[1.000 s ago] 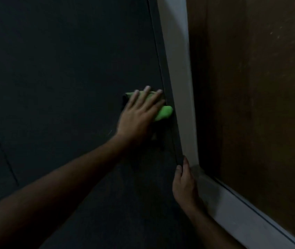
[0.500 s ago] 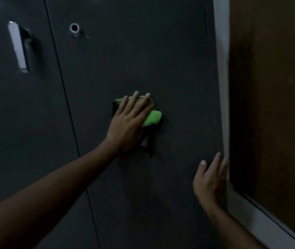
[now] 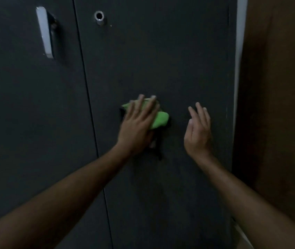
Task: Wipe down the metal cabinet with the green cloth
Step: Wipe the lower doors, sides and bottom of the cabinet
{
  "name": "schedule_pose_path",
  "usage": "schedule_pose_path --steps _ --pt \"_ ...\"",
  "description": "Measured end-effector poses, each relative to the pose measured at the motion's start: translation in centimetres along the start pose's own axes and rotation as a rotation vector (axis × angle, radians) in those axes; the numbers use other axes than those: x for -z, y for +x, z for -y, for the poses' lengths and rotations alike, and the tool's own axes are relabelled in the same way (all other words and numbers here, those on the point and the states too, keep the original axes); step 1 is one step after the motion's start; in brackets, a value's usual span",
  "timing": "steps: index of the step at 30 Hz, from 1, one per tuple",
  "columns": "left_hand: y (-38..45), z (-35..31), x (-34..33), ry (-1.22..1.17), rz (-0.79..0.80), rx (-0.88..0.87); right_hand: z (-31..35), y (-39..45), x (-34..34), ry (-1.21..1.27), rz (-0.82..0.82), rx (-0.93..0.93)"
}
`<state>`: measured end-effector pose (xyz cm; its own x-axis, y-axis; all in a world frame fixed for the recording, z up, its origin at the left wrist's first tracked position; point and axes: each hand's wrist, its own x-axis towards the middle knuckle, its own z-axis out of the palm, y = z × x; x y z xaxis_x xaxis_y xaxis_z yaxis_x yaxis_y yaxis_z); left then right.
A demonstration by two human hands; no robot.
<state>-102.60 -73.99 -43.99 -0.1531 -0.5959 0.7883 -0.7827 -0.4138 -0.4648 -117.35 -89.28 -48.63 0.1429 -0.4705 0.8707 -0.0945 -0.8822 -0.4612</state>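
Though the left hand, fingers flat, hides most of the cloth, it stretches sideways across the cabinet; right hand open, contact unclear.

Most of the green cloth lies hidden under the left hand (only its right end shows clearly). The metal cabinet runs off the top, bottom and left edges.

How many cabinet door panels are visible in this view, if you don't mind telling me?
2. The left door carries the silver handle; the right door carries the keyhole, with the green cloth pressed on it. Others may lie outside the frame.
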Motion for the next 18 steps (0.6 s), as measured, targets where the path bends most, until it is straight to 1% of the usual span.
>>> schedule_pose_path --steps 1,2,4,5,6,7,9,10,12,13,15,16,17,18 --pt "0.2 -2.6 -1.3 -0.015 0.035 -0.05 -0.8 -0.3 0.5 -0.015 0.042 0.019" --pt "-0.6 -4.8 -2.7 -0.004 0.095 -0.163 -1.6 -0.5 1.0 -0.031 0.08 0.04" --pt "-5.5 -7.3 -4.7 0.063 0.288 -0.469 -3.1 -1.1 2.0 -0.08 0.143 0.08" --pt "-8.8 -7.1 -5.0 0.096 0.371 -0.596 -3.6 -1.5 2.3 -0.104 0.171 0.1" --pt "-12.1 -6.0 -5.1 0.12 0.401 -0.678 -3.8 -1.9 2.4 -0.121 0.195 0.115" --pt "-14.8 -4.2 -5.0 0.118 0.396 -0.7 -3.8 -2.2 2.3 -0.13 0.21 0.124" --pt "-18.0 0.6 -3.7 0.1 0.375 -0.628 -3.3 -2.5 1.6 -0.142 0.205 0.113" --pt "-18.3 3.4 -2.6 0.098 0.328 -0.577 -2.8 -2.6 1.0 -0.153 0.186 0.094" --pt "-16.0 8.0 -0.2 0.12 0.214 -0.422 -1.4 -2.6 -0.2 -0.176 0.121 0.051" --pt "-13.6 9.5 0.8 0.112 0.14 -0.302 -0.4 -2.4 -0.8 -0.179 0.095 0.05" --pt "-7.5 10.3 1.8 0.06 -0.05 0.002 1.8 -1.6 -2.1 -0.17 0.071 0.093" --pt "-4.6 9.6 1.9 0.033 -0.111 0.136 3.0 -1.1 -2.8 -0.157 0.065 0.118" --pt "-2.4 8.4 1.7 0.012 -0.139 0.213 4.3 -0.5 -3.5 -0.141 0.057 0.135" --pt "-1.2 7.0 1.2 -0.001 -0.138 0.207 5.6 0.0 -4.1 -0.123 0.05 0.149"
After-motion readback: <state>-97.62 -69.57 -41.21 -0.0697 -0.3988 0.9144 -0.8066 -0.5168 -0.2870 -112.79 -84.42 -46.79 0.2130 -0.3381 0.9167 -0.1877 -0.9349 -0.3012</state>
